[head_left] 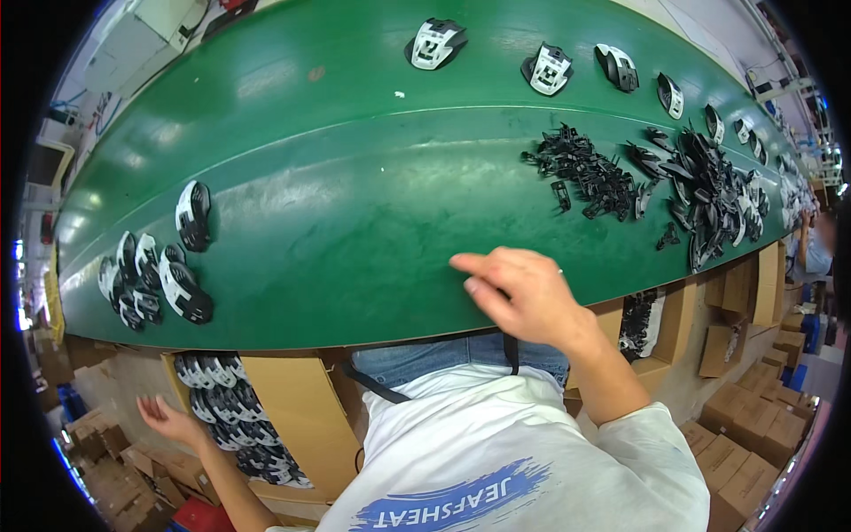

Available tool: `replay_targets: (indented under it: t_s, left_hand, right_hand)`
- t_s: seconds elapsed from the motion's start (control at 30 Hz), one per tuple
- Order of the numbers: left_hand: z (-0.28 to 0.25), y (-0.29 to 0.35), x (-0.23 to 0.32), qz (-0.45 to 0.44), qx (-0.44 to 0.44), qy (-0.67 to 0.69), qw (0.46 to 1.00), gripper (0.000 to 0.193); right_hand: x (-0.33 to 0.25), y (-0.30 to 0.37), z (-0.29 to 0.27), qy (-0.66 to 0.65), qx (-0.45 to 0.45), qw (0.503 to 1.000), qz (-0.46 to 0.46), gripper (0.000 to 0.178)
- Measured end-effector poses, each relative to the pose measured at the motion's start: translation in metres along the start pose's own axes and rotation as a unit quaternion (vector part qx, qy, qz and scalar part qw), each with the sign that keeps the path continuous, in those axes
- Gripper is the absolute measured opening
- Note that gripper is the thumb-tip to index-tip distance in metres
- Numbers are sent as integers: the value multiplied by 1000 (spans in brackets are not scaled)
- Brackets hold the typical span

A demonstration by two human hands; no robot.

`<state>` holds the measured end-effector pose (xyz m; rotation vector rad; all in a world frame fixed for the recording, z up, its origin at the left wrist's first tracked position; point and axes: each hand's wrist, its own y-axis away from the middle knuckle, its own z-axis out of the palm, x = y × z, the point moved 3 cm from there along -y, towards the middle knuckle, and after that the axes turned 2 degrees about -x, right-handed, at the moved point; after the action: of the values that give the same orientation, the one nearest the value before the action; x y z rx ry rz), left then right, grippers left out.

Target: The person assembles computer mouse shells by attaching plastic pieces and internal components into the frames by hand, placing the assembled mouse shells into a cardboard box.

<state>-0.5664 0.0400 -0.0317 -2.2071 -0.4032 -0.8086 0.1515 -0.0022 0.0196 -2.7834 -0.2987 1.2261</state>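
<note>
Head view; left hand (168,417) open beside carton of shells (232,417); right hand (519,297) empty over belt (355,222)

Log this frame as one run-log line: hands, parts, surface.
left hand: open, empty, over carton of shells | right hand: empty, above green belt | black clips pile right | black-and-white shells left

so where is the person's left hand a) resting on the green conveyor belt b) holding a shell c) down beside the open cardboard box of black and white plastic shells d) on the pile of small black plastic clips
c: the left hand hangs open below the green conveyor belt, beside the open cardboard box of black and white plastic shells, holding nothing.
</note>
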Motion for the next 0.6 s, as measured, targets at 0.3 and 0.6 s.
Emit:
replay_targets:
  t_s: [0.3,0.6]
  left_hand:
    - [313,60,395,161,-435,285,839,47]
    - [543,136,550,375,-377,-26,847,94]
  right_hand:
    - [71,67,-79,49,189,966,168,24]
    - [76,68,-85,118,227,948,190,15]
